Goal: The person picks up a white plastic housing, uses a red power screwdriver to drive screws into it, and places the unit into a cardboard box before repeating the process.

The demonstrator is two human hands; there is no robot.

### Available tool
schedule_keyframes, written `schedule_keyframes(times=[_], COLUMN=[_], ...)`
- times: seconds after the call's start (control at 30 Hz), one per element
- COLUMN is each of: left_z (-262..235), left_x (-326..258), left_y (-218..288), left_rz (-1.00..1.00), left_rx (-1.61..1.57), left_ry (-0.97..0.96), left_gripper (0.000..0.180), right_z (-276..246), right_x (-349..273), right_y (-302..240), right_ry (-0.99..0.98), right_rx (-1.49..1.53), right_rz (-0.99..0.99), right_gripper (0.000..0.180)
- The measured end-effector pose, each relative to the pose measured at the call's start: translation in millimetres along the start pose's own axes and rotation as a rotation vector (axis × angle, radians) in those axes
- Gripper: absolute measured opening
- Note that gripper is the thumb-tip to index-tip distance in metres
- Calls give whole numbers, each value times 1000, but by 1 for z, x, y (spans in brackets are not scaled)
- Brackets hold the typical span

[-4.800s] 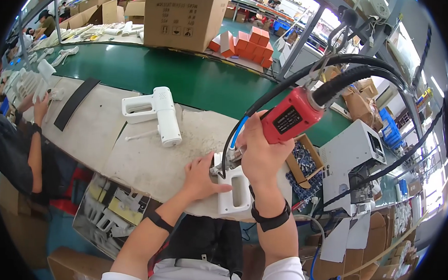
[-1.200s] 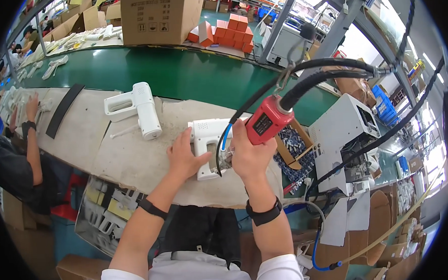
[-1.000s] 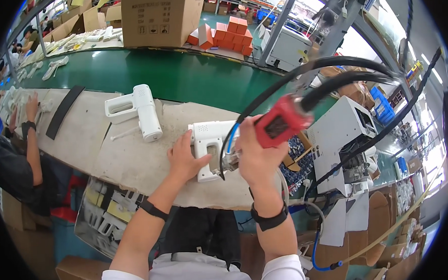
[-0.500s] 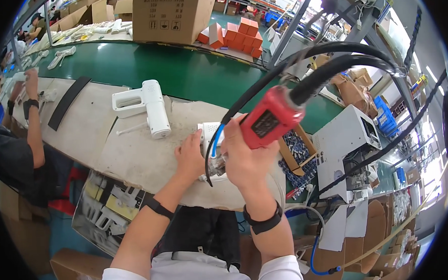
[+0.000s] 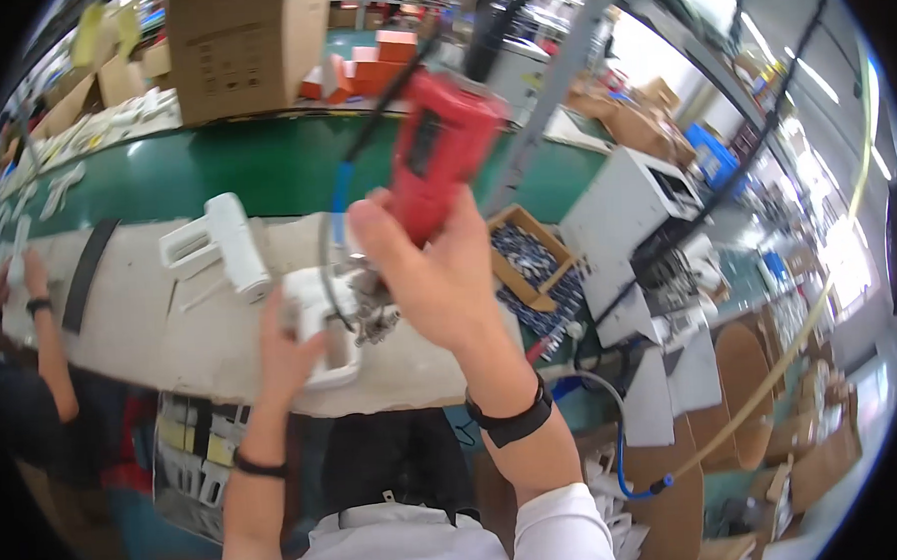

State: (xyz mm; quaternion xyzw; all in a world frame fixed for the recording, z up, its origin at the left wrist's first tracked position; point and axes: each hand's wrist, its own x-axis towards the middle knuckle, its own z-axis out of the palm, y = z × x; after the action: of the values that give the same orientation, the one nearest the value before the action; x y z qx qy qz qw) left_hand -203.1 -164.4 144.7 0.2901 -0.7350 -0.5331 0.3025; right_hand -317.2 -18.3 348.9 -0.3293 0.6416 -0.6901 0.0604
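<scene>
Head view: right hand [image 5: 439,280] grips boxy red plastic screwdriver [image 5: 443,150].

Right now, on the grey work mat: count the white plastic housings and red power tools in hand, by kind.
White housings: 2, one loose, one under the left hand.
Red screwdriver: 1, in the right hand.
Total: 3.

— What lies toward the tabletop's [image 5: 150,323] far edge?
— A white plastic gun-shaped housing [image 5: 222,245], and a flat black strip [image 5: 86,276] toward the left end.
— And past the right end?
— An open cardboard tray of small dark parts [image 5: 530,261]. A big brown cardboard box [image 5: 248,48] stands beyond the green conveyor belt [image 5: 233,169].
</scene>
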Motion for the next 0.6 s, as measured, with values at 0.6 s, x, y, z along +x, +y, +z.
schedule_keyframes(times=[0.6], left_z=[-49], left_x=[-94], left_y=[37], left_rz=[70], left_rx=[-186], left_ry=[-895], left_gripper=[77], right_z=[-145], right_x=[-267], right_y=[90], right_ry=[-147], right_rx=[623], right_rz=[743], right_gripper=[73])
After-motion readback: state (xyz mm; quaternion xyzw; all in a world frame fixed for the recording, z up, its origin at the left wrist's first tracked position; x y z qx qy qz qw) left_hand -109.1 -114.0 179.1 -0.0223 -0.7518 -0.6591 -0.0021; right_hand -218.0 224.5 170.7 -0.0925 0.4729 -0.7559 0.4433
